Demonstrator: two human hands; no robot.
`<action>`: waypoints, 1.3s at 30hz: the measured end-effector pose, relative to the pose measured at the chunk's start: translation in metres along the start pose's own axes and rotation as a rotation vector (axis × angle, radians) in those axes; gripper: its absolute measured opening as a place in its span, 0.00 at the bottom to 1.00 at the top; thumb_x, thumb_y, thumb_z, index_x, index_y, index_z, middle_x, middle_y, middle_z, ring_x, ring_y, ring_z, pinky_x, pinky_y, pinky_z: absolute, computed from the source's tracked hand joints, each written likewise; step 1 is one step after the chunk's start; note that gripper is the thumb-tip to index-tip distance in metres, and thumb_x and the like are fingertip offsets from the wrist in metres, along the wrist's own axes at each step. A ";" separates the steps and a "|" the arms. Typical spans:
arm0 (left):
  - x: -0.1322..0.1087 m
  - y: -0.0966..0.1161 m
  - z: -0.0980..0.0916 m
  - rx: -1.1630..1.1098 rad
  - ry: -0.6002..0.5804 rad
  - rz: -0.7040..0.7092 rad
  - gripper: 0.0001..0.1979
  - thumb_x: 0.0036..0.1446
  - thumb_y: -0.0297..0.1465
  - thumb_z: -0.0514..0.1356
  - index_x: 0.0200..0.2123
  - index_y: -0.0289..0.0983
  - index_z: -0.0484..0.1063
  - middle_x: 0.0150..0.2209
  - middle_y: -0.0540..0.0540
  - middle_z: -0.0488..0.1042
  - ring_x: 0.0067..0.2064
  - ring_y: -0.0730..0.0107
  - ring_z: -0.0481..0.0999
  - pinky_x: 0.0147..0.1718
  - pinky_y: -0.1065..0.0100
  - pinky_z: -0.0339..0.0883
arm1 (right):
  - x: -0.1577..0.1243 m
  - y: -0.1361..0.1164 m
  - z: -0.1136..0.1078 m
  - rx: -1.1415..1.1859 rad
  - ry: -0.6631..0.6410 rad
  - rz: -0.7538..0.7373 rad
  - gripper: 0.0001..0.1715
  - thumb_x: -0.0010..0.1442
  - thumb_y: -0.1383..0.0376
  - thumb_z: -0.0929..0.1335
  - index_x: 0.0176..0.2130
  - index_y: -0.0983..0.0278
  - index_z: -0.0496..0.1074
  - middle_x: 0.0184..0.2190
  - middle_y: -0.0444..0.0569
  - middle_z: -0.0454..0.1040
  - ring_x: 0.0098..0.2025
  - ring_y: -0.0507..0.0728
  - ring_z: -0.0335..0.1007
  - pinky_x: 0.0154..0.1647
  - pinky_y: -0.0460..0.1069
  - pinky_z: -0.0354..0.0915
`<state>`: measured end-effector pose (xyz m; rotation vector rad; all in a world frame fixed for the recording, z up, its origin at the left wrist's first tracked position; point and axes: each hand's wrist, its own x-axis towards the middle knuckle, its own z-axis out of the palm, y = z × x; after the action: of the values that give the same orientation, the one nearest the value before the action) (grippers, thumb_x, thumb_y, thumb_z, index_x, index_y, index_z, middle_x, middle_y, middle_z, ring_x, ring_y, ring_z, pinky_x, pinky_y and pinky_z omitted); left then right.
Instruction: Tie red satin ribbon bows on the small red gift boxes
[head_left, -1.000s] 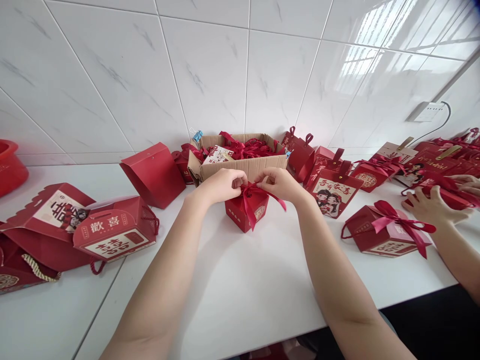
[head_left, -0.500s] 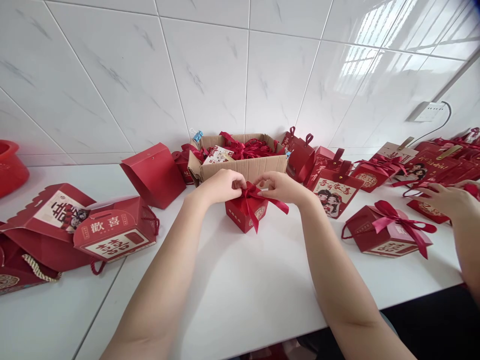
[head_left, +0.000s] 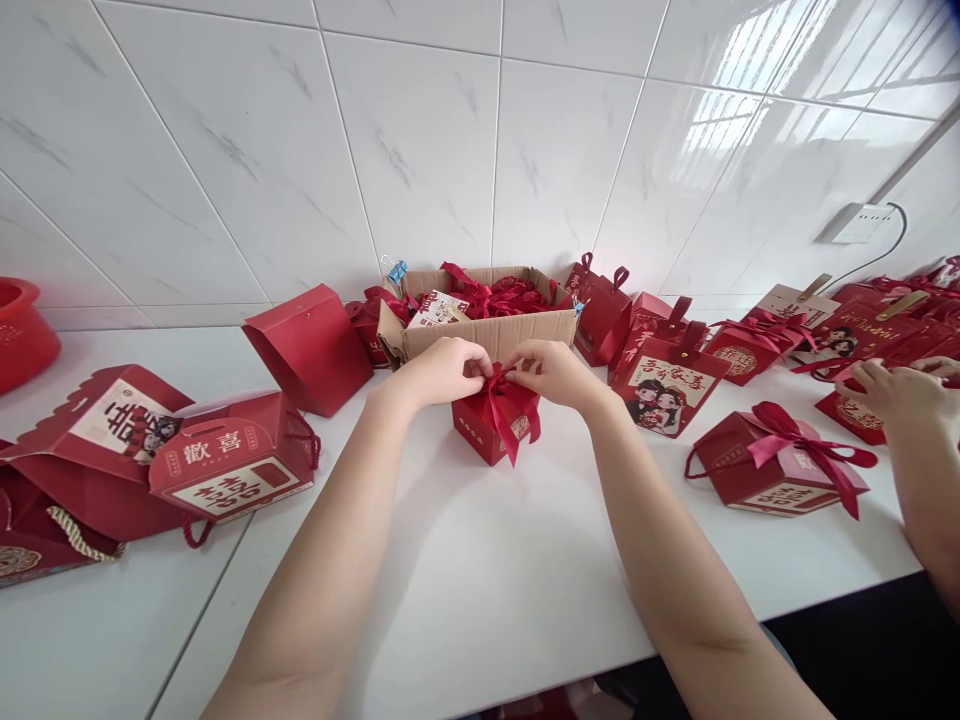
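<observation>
A small red gift box [head_left: 480,430] stands on the white table in front of me, with a red ribbon [head_left: 504,408] tied in a bow on its top. My left hand [head_left: 452,370] pinches the bow from the left side. From the right, my right hand [head_left: 546,373] pinches the ribbon near the knot, fingertips close to those of the left. Ribbon ends hang down over the box's front and right side. My fingers partly hide the knot and the box's top.
Behind the gift box stands a cardboard carton [head_left: 480,335] of red ribbons. Red gift boxes [head_left: 232,455] lie at left, near a red basin [head_left: 26,335]. More red boxes [head_left: 780,465] stand at right, where another person's hands [head_left: 900,390] handle a box.
My right hand has moved slightly left, closer to the knot. The ribbon end that stuck out to the right now hangs down beside the box.
</observation>
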<state>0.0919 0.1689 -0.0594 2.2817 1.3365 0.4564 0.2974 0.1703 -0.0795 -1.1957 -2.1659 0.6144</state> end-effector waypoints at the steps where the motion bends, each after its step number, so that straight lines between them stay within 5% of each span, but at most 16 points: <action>1: 0.000 0.000 0.000 0.002 0.002 -0.001 0.10 0.49 0.30 0.57 0.34 0.40 0.76 0.34 0.48 0.79 0.33 0.66 0.77 0.28 0.70 0.68 | -0.001 0.000 -0.001 0.016 -0.001 -0.003 0.07 0.56 0.67 0.67 0.35 0.63 0.76 0.30 0.45 0.74 0.30 0.50 0.65 0.30 0.46 0.62; 17: 0.000 0.002 0.000 0.031 0.010 -0.016 0.10 0.48 0.29 0.57 0.34 0.41 0.76 0.35 0.49 0.78 0.33 0.66 0.76 0.26 0.70 0.67 | -0.002 0.001 -0.003 0.034 -0.077 -0.055 0.24 0.54 0.77 0.60 0.36 0.60 0.81 0.35 0.46 0.73 0.35 0.51 0.68 0.32 0.44 0.62; 27: 0.000 0.001 0.001 0.037 -0.004 -0.014 0.11 0.48 0.29 0.57 0.34 0.41 0.76 0.36 0.49 0.79 0.34 0.67 0.76 0.27 0.70 0.66 | -0.002 0.006 -0.003 0.032 -0.045 -0.082 0.17 0.54 0.75 0.62 0.37 0.64 0.77 0.34 0.45 0.75 0.34 0.51 0.67 0.34 0.46 0.62; 39: 0.000 0.000 -0.001 0.047 -0.005 -0.005 0.11 0.49 0.29 0.56 0.35 0.41 0.76 0.35 0.49 0.78 0.32 0.68 0.75 0.26 0.72 0.65 | -0.001 0.007 -0.004 0.018 -0.084 -0.079 0.26 0.56 0.78 0.60 0.38 0.58 0.82 0.32 0.45 0.68 0.31 0.49 0.64 0.31 0.44 0.60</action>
<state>0.0914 0.1690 -0.0590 2.3155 1.3640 0.4215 0.3051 0.1736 -0.0814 -1.0866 -2.2614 0.6592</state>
